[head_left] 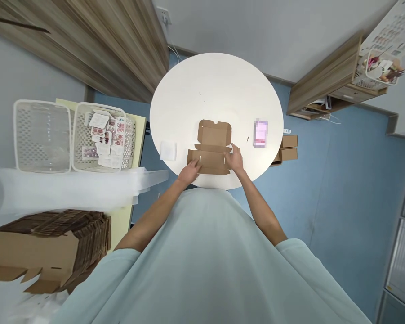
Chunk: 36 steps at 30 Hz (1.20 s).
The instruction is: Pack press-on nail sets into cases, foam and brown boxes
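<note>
1. Basket [101,105], far left: holds packets [104,135].
2. White sheet [168,151]: flat on the left of the round table [215,85].
3. Left hand [189,171]: fingers bent over the box's left end; gripping or merely pressing, cannot tell.
4. Cardboard box [213,163]: unfolded, on the table's near side, between both hands.
5. Right hand [235,159]: touching the box's right edge; grip cannot be determined.
6. Pink item [260,133]: blurred, table's right.

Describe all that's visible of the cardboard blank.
The brown cardboard blank lies opened out on the white table, toward its near edge. Two panels show, with side flaps, a notched far edge and two slots in the nearer one. The left hand touches its left end, the right hand its right.
</note>
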Tool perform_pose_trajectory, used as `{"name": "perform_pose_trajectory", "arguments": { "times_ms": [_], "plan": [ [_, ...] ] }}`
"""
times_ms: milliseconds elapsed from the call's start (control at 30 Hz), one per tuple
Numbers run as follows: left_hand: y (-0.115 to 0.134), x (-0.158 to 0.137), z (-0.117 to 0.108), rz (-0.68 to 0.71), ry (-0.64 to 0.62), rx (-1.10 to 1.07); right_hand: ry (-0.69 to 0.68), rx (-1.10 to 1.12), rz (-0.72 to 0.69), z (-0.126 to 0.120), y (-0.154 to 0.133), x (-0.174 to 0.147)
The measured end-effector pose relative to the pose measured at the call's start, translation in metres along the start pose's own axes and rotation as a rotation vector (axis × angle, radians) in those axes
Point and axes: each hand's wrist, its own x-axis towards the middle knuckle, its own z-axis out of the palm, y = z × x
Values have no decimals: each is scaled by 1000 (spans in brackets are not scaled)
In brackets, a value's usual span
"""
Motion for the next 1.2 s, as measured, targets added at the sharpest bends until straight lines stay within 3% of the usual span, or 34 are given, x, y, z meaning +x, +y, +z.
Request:
{"name": "perform_pose_trajectory", "arguments": {
  "times_ms": [133,233,433,633,800,1033,1200],
  "plan": [
    [-1,-2,2,-59,35,-87,-130,-57,29,13,-17,29],
    [0,-2,4,-94,75,-127,-164,-37,8,20,-17,34],
    [2,4,8,-183,175,-222,-237,-97,-47,20,-10,1],
    [-1,10,8,-309,303,-482,-372,-201,-78,19,-1,-31],
    [1,16,-4,-283,273,-328,-361,-219,-80,23,-1,-35],
    [23,19,-21,-312,143,-89,-370,-214,-105,27,-1,-37],
    [26,13,-29,-260,88,-48,-347,-217,-127,24,3,-32]
  ]
}}
